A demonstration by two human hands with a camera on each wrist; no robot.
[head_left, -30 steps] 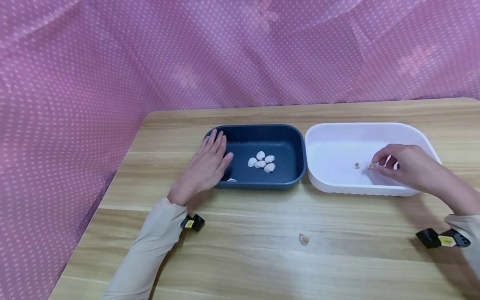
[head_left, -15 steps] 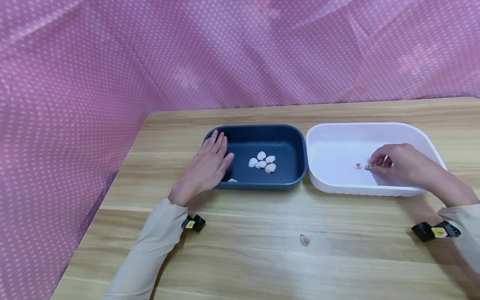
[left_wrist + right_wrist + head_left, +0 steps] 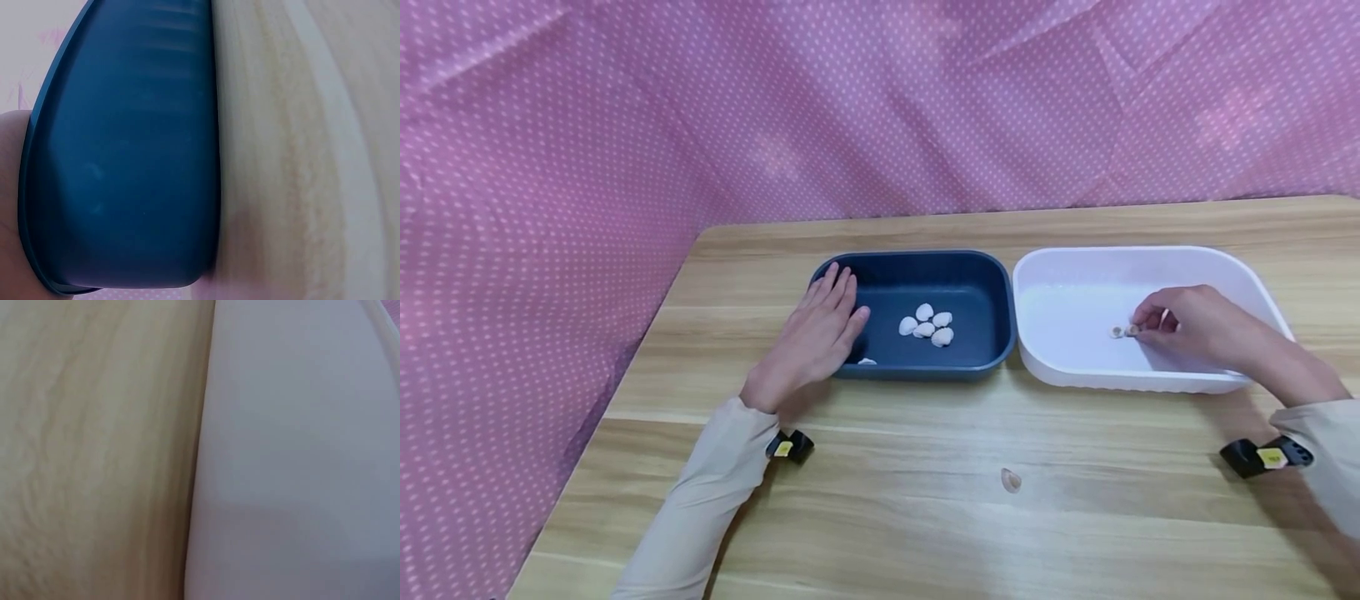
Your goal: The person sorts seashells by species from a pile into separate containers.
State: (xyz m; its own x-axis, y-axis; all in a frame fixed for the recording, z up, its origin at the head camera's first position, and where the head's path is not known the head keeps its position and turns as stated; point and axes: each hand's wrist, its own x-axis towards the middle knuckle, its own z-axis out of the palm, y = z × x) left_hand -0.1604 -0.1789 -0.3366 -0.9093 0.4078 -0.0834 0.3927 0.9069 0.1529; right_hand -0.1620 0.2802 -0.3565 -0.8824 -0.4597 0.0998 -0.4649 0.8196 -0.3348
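Observation:
In the head view my right hand [image 3: 1198,325] reaches into the white tray [image 3: 1075,375] and pinches a small shell [image 3: 1132,330] between thumb and fingers, close to its floor. Just left of it lies another small shell [image 3: 1116,332]. My left hand [image 3: 816,333] lies with straight fingers over the left end of the dark blue tray [image 3: 917,372], holding nothing. Several white seashells [image 3: 925,312] sit in a cluster on the blue tray's floor. One more shell [image 3: 867,362] is partly hidden by its front wall. The left wrist view shows the blue tray's outer wall [image 3: 131,144].
A single brownish shell [image 3: 1011,481] lies on the wooden table [image 3: 887,483] in front of the trays. Both trays stand side by side, nearly touching. A pink dotted cloth [image 3: 880,108] hangs behind and to the left of the table.
My right hand has moved slightly left inside the white tray, bringing the pinched shell up beside the other small shell. My left hand stays in place on the blue tray.

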